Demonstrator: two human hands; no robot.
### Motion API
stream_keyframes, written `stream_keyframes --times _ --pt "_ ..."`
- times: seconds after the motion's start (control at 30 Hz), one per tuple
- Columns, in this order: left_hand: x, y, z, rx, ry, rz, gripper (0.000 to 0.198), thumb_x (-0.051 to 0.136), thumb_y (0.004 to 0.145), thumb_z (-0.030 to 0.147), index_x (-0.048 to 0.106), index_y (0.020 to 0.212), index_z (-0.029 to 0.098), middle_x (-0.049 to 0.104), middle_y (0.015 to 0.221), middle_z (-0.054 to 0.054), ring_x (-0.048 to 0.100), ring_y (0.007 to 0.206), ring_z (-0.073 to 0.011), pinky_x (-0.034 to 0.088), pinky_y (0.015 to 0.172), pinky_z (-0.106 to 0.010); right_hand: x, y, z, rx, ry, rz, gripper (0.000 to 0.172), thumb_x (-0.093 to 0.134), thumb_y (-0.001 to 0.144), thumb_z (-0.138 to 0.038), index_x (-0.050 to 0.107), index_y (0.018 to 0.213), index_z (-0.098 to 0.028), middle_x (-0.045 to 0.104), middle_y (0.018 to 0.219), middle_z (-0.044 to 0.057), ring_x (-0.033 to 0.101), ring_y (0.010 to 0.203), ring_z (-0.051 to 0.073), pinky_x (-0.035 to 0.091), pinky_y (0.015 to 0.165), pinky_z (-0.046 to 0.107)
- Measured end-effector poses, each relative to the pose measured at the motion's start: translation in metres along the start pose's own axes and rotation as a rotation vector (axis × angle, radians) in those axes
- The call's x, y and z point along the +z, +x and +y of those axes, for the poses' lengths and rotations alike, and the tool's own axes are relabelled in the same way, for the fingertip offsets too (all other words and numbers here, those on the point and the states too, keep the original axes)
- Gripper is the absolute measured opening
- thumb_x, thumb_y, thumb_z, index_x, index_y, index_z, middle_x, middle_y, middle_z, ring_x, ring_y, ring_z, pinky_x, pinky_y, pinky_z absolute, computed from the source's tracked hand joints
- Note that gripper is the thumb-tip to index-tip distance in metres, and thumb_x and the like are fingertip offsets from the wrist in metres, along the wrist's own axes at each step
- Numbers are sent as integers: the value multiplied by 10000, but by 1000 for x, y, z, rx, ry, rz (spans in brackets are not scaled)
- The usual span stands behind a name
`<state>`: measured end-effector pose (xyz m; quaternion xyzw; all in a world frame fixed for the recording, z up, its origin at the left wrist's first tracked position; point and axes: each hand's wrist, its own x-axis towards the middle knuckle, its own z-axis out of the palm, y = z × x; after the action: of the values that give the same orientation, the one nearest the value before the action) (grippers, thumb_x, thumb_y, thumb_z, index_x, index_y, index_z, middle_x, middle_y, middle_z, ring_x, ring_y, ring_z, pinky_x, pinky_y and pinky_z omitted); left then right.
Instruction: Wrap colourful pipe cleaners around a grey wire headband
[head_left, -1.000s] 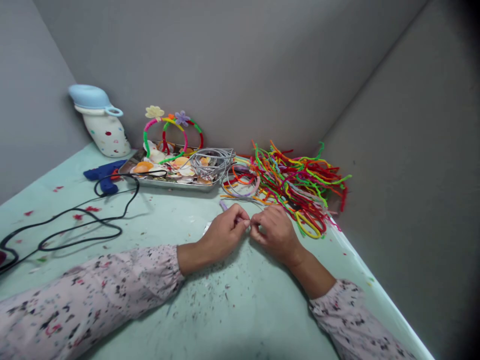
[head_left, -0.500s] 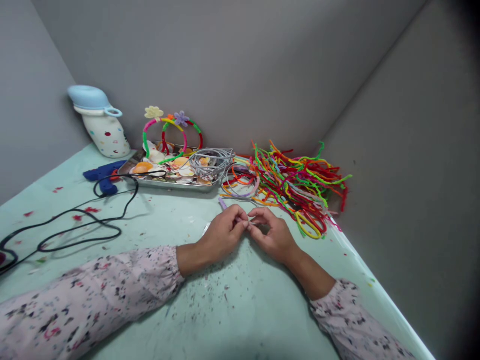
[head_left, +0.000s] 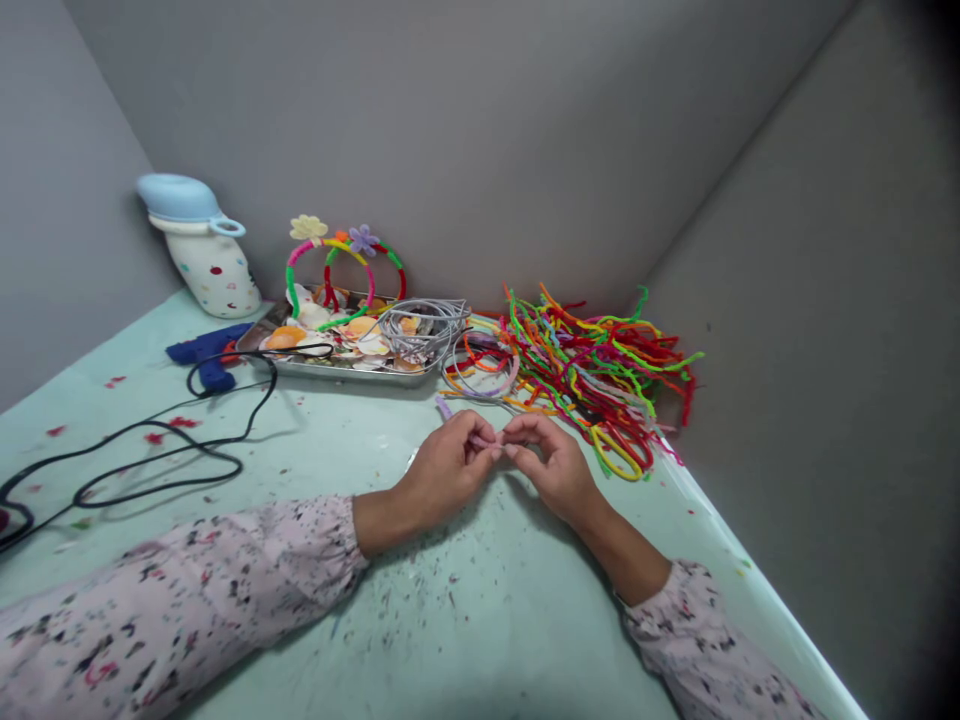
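A short light-purple pipe cleaner [head_left: 444, 408] pokes out behind my left hand [head_left: 450, 465], whose thumb and fingers are pinched on it. Its other end runs through to the fingertips of my right hand [head_left: 551, 465], which is closed in a pinch on that end. The fingertips of both hands almost meet above the table, and they partly hide the piece. Just beyond my hands lie a thin grey wire loop [head_left: 480, 393] and a heap of coloured pipe cleaners [head_left: 592, 370].
A metal tray [head_left: 352, 374] holds felt-like pieces, a grey wire coil [head_left: 424, 325] and rings topped with flowers [head_left: 308, 228]. Left of it are a blue glue gun [head_left: 214, 352], its black cable [head_left: 225, 450] and a blue-lidded bottle [head_left: 214, 265]. A grey wall stands behind.
My right fingertips have shifted slightly and closed in nearer the left ones on the pipe cleaner's end. The things on the table stay put.
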<state>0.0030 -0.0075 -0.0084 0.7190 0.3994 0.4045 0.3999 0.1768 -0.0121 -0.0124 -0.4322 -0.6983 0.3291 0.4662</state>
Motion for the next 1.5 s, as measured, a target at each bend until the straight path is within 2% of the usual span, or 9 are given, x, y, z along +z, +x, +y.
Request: stream_keyframes --times 0.13,0.37,0.5,0.77,0.93,1.13,1.27,1.4,1.5 --pt "0 0 2 1 20 6 129 526 853 292 556 885 171 622 875 -45 567 790 -152 444 701 -263 2 2 2 54 37 50 155 637 792 -277 578 919 -208 634 855 25 622 791 167 514 754 317" --pt "0 0 1 3 70 -2 110 545 833 284 547 832 175 609 836 -38 544 764 -153 425 665 -257 3 5 1 180 107 41 230 653 766 -296 565 954 -196 654 793 27 629 740 169 510 710 321" --pt "0 0 3 -18 69 -19 121 541 831 293 556 841 174 615 823 -33 537 739 -150 411 648 -253 3 5 3 152 89 61 232 644 760 -272 547 957 -200 650 796 21 626 743 164 507 719 320" --pt "-4 1 7 13 218 -63 221 464 872 303 634 814 175 563 767 -23 508 720 -153 386 664 -269 2 5 5 80 106 95 226 625 760 -212 512 955 -214 634 788 5 614 763 158 486 743 314" --pt "-5 1 7 38 221 -79 261 447 875 292 635 735 176 505 696 -6 491 693 -147 378 650 -262 2 5 5 64 131 105 224 625 759 -218 505 948 -218 637 793 10 613 763 162 497 727 318" --pt "-5 3 5 46 205 -74 234 457 868 270 664 789 193 511 696 2 505 706 -150 384 671 -267 3 5 4 47 133 118 202 629 767 -231 508 929 -226 627 797 11 611 767 166 498 724 314" --pt "-5 2 4 32 183 -59 222 465 858 255 679 853 195 536 737 -5 516 719 -151 385 669 -267 -1 5 2 12 66 96 146 612 791 -233 537 916 -222 630 840 20 603 822 177 483 788 335" --pt "-5 1 5 43 166 -41 216 466 852 235 676 839 184 559 750 -11 525 743 -155 383 679 -269 -7 6 4 -9 -29 90 126 582 814 -249 581 936 -217 633 962 47 585 954 209 441 895 385" --pt "-5 1 4 47 148 -42 217 470 852 229 683 856 186 574 759 -13 532 767 -160 385 691 -272 -9 6 2 -54 -88 24 78 572 816 -233 617 876 -211 628 979 48 572 989 215 416 924 388"
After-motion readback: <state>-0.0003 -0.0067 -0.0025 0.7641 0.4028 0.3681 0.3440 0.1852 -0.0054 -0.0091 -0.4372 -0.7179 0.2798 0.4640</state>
